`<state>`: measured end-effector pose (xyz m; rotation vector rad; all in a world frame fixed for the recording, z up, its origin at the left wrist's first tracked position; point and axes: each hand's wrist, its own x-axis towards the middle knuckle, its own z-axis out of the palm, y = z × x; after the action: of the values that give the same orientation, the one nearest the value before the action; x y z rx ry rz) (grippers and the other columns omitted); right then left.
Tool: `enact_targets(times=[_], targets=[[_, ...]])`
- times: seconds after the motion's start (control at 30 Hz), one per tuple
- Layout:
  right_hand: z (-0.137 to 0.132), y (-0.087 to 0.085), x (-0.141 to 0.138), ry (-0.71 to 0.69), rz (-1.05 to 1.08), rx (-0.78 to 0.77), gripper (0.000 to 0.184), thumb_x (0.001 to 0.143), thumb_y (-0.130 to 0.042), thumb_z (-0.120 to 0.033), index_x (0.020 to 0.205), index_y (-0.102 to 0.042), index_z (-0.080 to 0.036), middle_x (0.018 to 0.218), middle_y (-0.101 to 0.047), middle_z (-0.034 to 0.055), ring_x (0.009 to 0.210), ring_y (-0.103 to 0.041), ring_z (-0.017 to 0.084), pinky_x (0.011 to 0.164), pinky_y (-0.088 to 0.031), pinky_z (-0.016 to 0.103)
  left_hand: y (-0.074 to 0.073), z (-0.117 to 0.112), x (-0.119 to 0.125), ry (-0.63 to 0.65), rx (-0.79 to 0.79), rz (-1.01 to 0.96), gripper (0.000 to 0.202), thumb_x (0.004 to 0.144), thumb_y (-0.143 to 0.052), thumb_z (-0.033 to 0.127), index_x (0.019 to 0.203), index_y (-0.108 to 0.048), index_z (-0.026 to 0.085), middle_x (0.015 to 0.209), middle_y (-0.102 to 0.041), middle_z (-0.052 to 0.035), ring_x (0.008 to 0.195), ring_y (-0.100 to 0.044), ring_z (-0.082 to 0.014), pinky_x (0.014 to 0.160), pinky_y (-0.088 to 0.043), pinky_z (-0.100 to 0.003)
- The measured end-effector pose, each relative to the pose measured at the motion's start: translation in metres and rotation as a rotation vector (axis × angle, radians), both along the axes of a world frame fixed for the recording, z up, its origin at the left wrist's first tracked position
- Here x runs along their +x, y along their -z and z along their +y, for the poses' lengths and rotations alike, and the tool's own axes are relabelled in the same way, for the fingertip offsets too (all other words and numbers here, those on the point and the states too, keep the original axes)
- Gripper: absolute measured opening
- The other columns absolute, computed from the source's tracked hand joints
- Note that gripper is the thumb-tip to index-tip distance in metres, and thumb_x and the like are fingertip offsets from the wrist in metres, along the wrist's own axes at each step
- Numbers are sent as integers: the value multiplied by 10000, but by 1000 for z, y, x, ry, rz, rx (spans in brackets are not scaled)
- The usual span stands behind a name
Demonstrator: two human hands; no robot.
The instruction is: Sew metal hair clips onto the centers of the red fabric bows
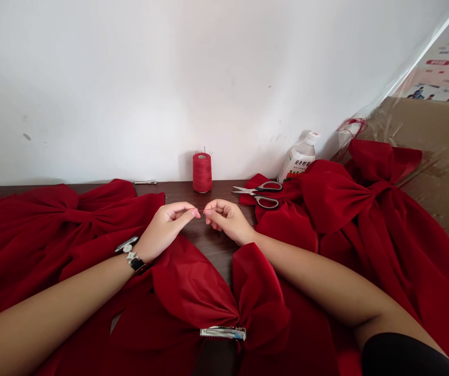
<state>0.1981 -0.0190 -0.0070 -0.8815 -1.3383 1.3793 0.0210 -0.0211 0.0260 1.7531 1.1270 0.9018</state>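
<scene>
Over the middle of the dark table, my left hand (173,222) and my right hand (228,219) meet almost fingertip to fingertip. Each is closed in a pinch of thumb and forefinger. What they pinch is too fine to name; a faint thin line seems to run between them. A cone of red thread (202,173) stands just behind, with several pins or needles at its top. Closest to me, below the hands, lies a red fabric bow (193,282) with a silver hair clip (223,333) at its centre.
Scissors (261,194) lie partly spread on red fabric at right, before a plastic bottle (298,156). Large red bows (78,214) cover the left; more bows (377,193) pile up at right against a cardboard box (436,156). A metal clip (145,182) lies by the white wall.
</scene>
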Motion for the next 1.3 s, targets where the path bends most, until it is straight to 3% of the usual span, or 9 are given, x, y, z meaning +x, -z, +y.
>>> enact_targets(times=[0.2, 0.47, 0.6, 0.93, 1.13, 1.23, 1.3], targets=[[1, 2, 1, 10, 17, -10, 300, 814, -590, -452, 835, -622, -155, 648, -587, -17, 467, -450, 55, 414, -322, 184, 0, -1, 0, -5, -8, 7, 264, 829, -553, 402, 796, -684, 175, 437, -396, 72, 439, -325, -106, 477, -279, -250], [1, 3, 0, -7, 6, 19, 320, 778, -665, -464, 880, -615, -165, 637, -586, -30, 463, -444, 53, 408, -320, 180, -1, -1, 0, 6, 5, -11, 239, 838, -561, 376, 783, -686, 180, 433, -410, 71, 444, -367, -113, 488, -310, -247], [-2, 3, -1, -23, -23, 91, 300, 735, -730, -413, 887, -632, -174, 646, -586, -30, 522, -478, 69, 471, -377, 194, -1, -1, 1, 10, 2, -24, 247, 835, -565, 389, 773, -679, 179, 430, -379, 77, 446, -350, -113, 497, -309, -250], [0, 4, 2, 49, -131, 189, 349, 775, -677, -511, 777, -636, -165, 656, -577, -2, 520, -457, 86, 507, -392, 228, -1, -1, 0, 9, -28, 28, 264, 820, -543, 423, 763, -645, 186, 450, -329, 82, 454, -283, -112, 506, -260, -262], [-2, 4, 2, 134, -172, 288, 278, 809, -658, -440, 772, -646, -165, 733, -617, 24, 670, -522, 129, 654, -416, 261, -2, -1, 1, 23, -34, 62, 283, 839, -515, 421, 741, -634, 183, 470, -312, 73, 468, -288, -112, 488, -228, -258], [-4, 2, 3, 163, -194, 321, 272, 816, -657, -429, 762, -641, -162, 732, -615, 26, 674, -516, 132, 642, -402, 258, 0, 1, 1, 40, -60, 87, 356, 890, -441, 445, 726, -608, 176, 497, -298, 67, 472, -287, -109, 473, -222, -252], [-5, 1, 3, 168, -200, 351, 281, 820, -657, -439, 758, -641, -166, 770, -620, 36, 697, -523, 138, 638, -404, 259, 4, 3, 1, 61, -36, 102, 344, 905, -436, 448, 766, -593, 175, 547, -371, 54, 506, -358, -114, 490, -286, -242]])
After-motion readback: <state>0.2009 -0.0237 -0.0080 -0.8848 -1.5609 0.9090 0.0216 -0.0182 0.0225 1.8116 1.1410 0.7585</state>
